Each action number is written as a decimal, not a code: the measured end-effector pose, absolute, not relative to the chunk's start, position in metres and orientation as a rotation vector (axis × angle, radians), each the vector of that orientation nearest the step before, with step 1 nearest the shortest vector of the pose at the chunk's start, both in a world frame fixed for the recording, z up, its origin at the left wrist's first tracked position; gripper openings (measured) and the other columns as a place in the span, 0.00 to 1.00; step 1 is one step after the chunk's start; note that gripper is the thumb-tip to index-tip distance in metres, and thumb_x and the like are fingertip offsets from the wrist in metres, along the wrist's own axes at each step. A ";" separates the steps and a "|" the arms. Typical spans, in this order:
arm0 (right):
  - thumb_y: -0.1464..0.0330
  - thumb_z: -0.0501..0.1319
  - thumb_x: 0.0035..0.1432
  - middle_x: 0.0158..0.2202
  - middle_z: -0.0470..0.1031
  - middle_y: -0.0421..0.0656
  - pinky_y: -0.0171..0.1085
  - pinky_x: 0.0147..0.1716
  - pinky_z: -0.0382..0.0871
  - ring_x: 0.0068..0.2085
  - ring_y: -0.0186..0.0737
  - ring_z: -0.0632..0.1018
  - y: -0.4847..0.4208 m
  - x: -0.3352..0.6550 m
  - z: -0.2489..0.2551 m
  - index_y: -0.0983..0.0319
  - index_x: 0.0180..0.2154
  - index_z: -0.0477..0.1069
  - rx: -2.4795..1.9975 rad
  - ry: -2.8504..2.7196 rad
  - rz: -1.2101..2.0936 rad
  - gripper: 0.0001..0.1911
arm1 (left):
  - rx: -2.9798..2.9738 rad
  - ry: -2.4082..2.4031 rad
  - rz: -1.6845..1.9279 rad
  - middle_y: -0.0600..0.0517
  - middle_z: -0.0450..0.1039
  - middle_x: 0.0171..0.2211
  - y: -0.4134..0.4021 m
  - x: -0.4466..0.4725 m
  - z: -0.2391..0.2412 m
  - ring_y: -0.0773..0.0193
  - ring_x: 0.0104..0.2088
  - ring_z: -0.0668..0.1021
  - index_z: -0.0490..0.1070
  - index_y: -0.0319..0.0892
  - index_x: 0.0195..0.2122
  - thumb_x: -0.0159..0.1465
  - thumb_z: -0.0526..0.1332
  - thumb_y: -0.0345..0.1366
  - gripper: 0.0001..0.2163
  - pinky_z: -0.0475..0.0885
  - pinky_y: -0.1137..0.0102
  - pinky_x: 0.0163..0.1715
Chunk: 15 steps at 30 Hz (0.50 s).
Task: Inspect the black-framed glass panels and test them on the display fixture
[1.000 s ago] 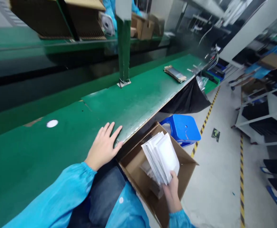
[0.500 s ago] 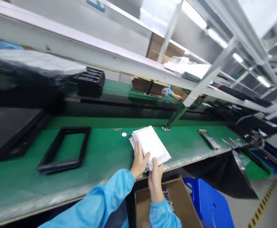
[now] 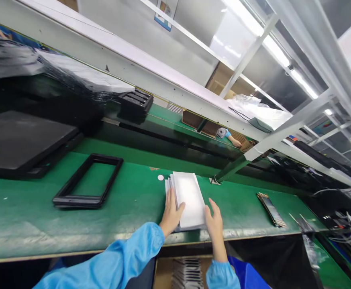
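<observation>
A stack of flat white rectangular pieces (image 3: 190,198) lies on the green bench top near its front edge, its layers slightly fanned on the left. My left hand (image 3: 171,212) grips the stack's left side, fingers along the edge and thumb over the top. At the right edge is my right hand (image 3: 214,220), its fingers apart and the thumb side close to or touching the stack. Whether the pieces are card, foam or envelopes cannot be made out.
Black rectangular frames (image 3: 88,180) lie on the bench (image 3: 145,204) to the left, near a large dark panel (image 3: 21,140). Thin strips (image 3: 271,209) lie to the right. Below the edge stands a cardboard box (image 3: 163,273) beside a blue stool (image 3: 247,275). A co-worker's hand (image 3: 235,141) shows across the line.
The stack has gone from being held tilted in both hands to lying on the bench. My right hand has moved from its lower edge to its right side and opened. The view has shifted.
</observation>
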State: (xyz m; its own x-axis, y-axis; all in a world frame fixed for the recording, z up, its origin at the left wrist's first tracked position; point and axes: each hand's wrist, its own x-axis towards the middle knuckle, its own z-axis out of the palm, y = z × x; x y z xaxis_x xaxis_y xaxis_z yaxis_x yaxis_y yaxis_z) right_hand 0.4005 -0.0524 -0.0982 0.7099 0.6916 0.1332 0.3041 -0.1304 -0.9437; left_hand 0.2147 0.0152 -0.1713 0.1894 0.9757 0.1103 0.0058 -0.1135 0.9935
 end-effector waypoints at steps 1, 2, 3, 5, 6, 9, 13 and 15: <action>0.57 0.73 0.56 0.54 0.83 0.48 0.55 0.63 0.68 0.59 0.52 0.79 -0.038 0.404 -0.100 0.61 0.47 0.81 -1.733 -0.831 0.446 0.19 | 1.379 1.016 1.127 0.40 0.39 0.80 0.013 0.215 -0.172 0.43 0.78 0.41 0.42 0.43 0.78 0.72 0.57 0.44 0.37 0.37 0.45 0.76; 0.59 0.73 0.60 0.52 0.83 0.47 0.55 0.61 0.71 0.56 0.50 0.81 -0.027 0.407 -0.101 0.61 0.46 0.81 -1.743 -0.856 0.491 0.17 | 1.375 1.004 1.117 0.40 0.40 0.79 0.011 0.215 -0.171 0.44 0.78 0.42 0.43 0.43 0.78 0.72 0.57 0.44 0.37 0.38 0.46 0.76; 0.60 0.71 0.63 0.50 0.84 0.46 0.54 0.58 0.74 0.53 0.48 0.82 -0.019 0.408 -0.102 0.62 0.46 0.80 -1.750 -0.876 0.533 0.14 | 1.374 0.988 1.108 0.40 0.43 0.79 0.011 0.216 -0.171 0.44 0.78 0.43 0.45 0.42 0.78 0.71 0.57 0.44 0.37 0.38 0.47 0.76; 0.60 0.69 0.67 0.47 0.84 0.44 0.52 0.55 0.77 0.49 0.45 0.84 -0.014 0.407 -0.103 0.63 0.44 0.80 -1.757 -0.896 0.594 0.13 | 1.373 0.953 1.092 0.40 0.47 0.78 0.012 0.216 -0.168 0.43 0.78 0.47 0.50 0.42 0.77 0.68 0.60 0.45 0.38 0.40 0.48 0.76; 0.59 0.69 0.66 0.46 0.85 0.44 0.52 0.54 0.77 0.48 0.45 0.84 -0.015 0.407 -0.102 0.63 0.44 0.80 -1.758 -0.893 0.604 0.13 | 1.369 0.938 1.084 0.39 0.49 0.78 0.014 0.215 -0.167 0.42 0.77 0.50 0.53 0.41 0.76 0.67 0.61 0.45 0.38 0.42 0.48 0.76; 0.54 0.73 0.57 0.42 0.87 0.46 0.53 0.54 0.77 0.49 0.51 0.85 -0.023 0.406 -0.100 0.63 0.40 0.82 -1.750 -0.846 0.584 0.19 | 1.345 0.915 1.064 0.36 0.53 0.76 0.022 0.215 -0.159 0.38 0.76 0.53 0.58 0.38 0.74 0.65 0.62 0.45 0.38 0.46 0.46 0.76; 0.50 0.75 0.41 0.42 0.88 0.51 0.54 0.54 0.78 0.53 0.62 0.84 -0.029 0.401 -0.093 0.64 0.38 0.84 -1.712 -0.750 0.542 0.27 | 1.312 0.880 1.077 0.38 0.55 0.76 0.027 0.218 -0.142 0.42 0.77 0.48 0.62 0.39 0.73 0.66 0.61 0.43 0.35 0.43 0.52 0.76; 0.51 0.75 0.40 0.44 0.88 0.53 0.54 0.53 0.79 0.53 0.62 0.84 -0.031 0.396 -0.086 0.66 0.42 0.84 -1.680 -0.712 0.537 0.31 | 1.297 0.842 1.094 0.40 0.55 0.76 0.026 0.218 -0.130 0.43 0.77 0.48 0.62 0.41 0.73 0.67 0.60 0.41 0.33 0.42 0.51 0.76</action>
